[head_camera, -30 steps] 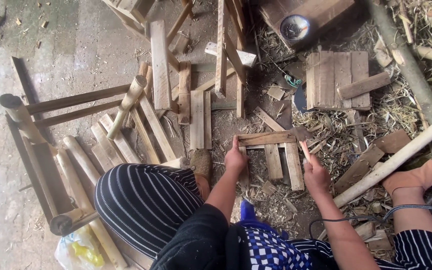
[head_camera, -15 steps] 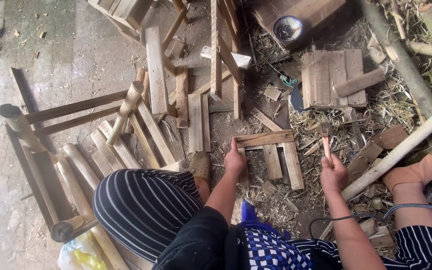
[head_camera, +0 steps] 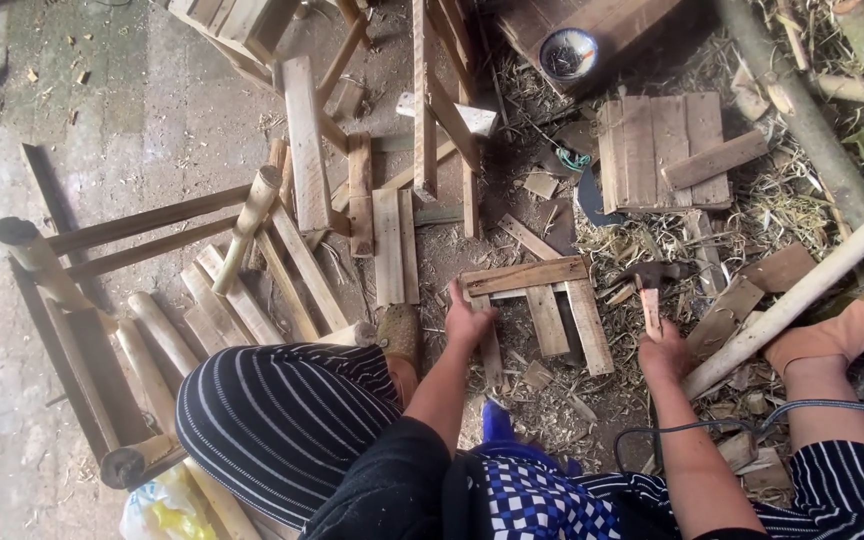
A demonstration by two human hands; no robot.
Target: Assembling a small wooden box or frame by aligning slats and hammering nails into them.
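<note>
Now, frame (head_camera: 542, 300): small slat piece on the ground, just ahead, between both hands.
Long axis: top slat runs left to right.
Left hand (head_camera: 467, 322): nearer, pressed on its left slat.
Right hand (head_camera: 664, 355): beside it, closed around hammer (head_camera: 650, 290), head toward frame.

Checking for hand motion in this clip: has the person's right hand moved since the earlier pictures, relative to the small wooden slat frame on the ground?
Yes. The right hand has pulled away from the small wooden slat frame to its right, now gripping a wooden-handled hammer.

Hammer (head_camera: 652, 283) right of slat frame (head_camera: 542, 300)
</note>
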